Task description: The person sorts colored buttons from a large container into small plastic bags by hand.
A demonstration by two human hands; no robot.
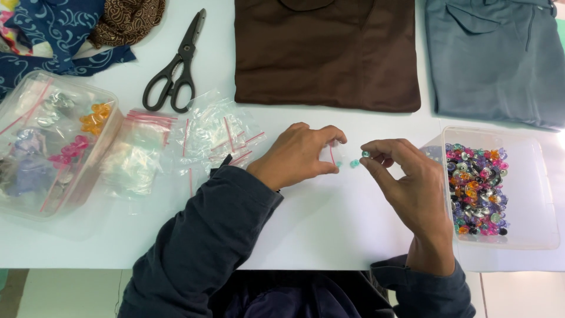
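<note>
Fingers of the right hand [412,188] are pinched on a small teal bead [365,154] at frame centre, while the left hand [297,156] fingers hold a small clear zip bag [333,156] open to receive it; more teal beads [354,164] lie between them on the white desk [318,229], and a clear plastic tub of mixed coloured beads [529,194] is kept close at right.

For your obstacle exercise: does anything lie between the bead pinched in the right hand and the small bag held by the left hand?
Only one loose teal bead on the table lies between the pinched bead and the small bag.
</note>
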